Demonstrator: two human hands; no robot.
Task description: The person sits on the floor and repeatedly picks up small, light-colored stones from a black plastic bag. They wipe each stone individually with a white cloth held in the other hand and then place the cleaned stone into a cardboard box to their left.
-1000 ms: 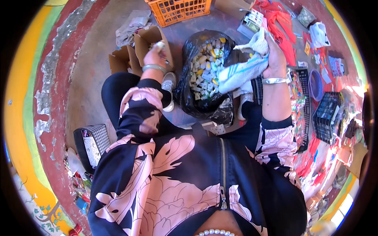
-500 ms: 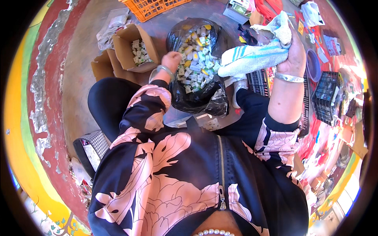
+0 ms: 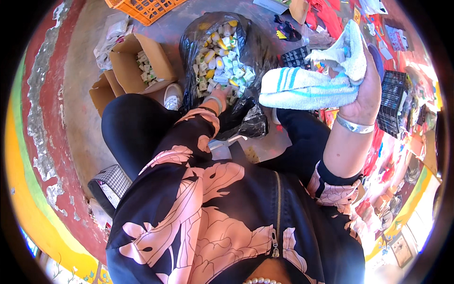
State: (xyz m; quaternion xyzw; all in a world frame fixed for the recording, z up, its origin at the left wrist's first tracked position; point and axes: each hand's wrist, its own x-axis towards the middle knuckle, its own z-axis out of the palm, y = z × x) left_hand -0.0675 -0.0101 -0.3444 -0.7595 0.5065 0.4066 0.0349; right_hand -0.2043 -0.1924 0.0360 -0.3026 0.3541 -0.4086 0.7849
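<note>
My right hand [image 3: 366, 90] is raised, its fingers closed round a white towel [image 3: 307, 90] with blue stripes. The towel hangs folded out to the left of the hand, over the floor. My left hand [image 3: 217, 98] reaches down into a black plastic bag [image 3: 189, 61] that lies open between my legs. Many small white and yellow plastic pieces [image 3: 228, 64], some with green parts, fill the bag's mouth. The left fingertips are down among these pieces, so I cannot make out whether they grip one.
Left of the bag stands an open cardboard box [image 3: 127, 71] with similar white pieces inside, and a second box [image 3: 101, 92] beside it. An orange crate [image 3: 144, 10] is at the far edge. Black crates [image 3: 393, 102] and red cloth [image 3: 326, 21] lie to the right.
My left hand has gone from the bag's left edge down into the pieces at its near side. The towel, still in my right hand, is spread wider. The view has shifted slightly.
</note>
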